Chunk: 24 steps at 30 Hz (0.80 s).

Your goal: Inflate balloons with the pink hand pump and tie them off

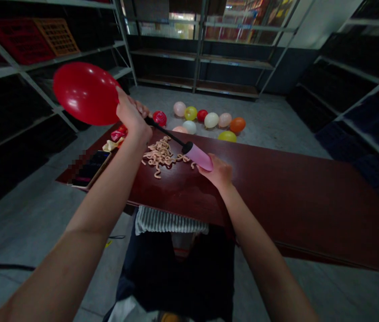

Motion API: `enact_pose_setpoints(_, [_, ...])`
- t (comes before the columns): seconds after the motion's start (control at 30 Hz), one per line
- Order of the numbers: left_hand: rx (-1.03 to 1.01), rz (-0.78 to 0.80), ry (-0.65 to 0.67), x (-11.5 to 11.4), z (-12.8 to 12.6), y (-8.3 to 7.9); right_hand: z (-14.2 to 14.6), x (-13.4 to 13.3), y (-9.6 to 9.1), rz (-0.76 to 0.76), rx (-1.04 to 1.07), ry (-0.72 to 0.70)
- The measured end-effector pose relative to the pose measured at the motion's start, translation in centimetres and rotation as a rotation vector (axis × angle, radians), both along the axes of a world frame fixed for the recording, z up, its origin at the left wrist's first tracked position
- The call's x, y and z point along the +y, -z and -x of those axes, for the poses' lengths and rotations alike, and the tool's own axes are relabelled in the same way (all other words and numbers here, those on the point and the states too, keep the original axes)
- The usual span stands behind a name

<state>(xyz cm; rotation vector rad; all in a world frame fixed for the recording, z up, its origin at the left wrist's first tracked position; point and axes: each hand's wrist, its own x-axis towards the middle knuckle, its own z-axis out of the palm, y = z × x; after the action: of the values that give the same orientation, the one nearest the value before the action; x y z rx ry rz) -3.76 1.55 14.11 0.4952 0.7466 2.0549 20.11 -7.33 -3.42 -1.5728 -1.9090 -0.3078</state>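
Observation:
A large inflated red balloon (83, 94) is at the upper left. My left hand (131, 115) is closed round its neck, where it meets the black end of a hand balloon pump (200, 157). The pump slants down to the right, its black rod drawn out of the pink barrel. Wrapped about the barrel's lower end is my right hand (220, 173). Below the rod, a pile of curly beige pieces (159, 154) lies on the dark red table (290, 192). Uninflated balloons (111, 145) rest beside my left forearm, which partly hides them.
A phone (91, 169) lies at the table's left edge. Behind the table, several inflated balloons (211, 120) are on the grey floor. Metal shelving (196, 56) stands on three sides, with red and orange crates (57, 36) at left. A striped grey cushion (169, 220) is over my lap.

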Motion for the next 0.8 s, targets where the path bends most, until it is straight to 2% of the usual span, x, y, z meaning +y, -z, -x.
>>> enact_pose_setpoints(0.07, [0.057,-0.041,0.046,0.0,-2.5,-0.4,-0.1,0.2,0.3,0.003,0.027,0.025])
enact_pose_setpoints(0.13, [0.085,-0.041,0.092,-0.1,-4.9,0.1,-0.2,0.3,0.5,-0.004,0.048,0.044])
enact_pose_setpoints(0.27, [0.032,0.035,0.157,-0.3,-9.0,2.8,-0.3,0.4,0.7,-0.025,0.059,0.065])
enact_pose_setpoints(0.37, [-0.051,0.102,0.167,-0.4,-10.3,4.5,-0.4,0.4,0.8,-0.015,0.047,0.083])
enact_pose_setpoints(0.53, [-0.091,0.143,0.165,0.0,-8.7,5.4,-0.2,0.6,0.5,0.014,0.018,0.070])
enact_pose_setpoints(0.7, [-0.125,0.180,0.144,0.9,-5.6,5.9,0.3,0.5,-0.1,0.027,-0.033,0.014])
enact_pose_setpoints(0.8, [-0.137,0.198,0.130,0.9,-3.3,5.6,0.6,0.2,-0.4,0.017,-0.072,-0.013])
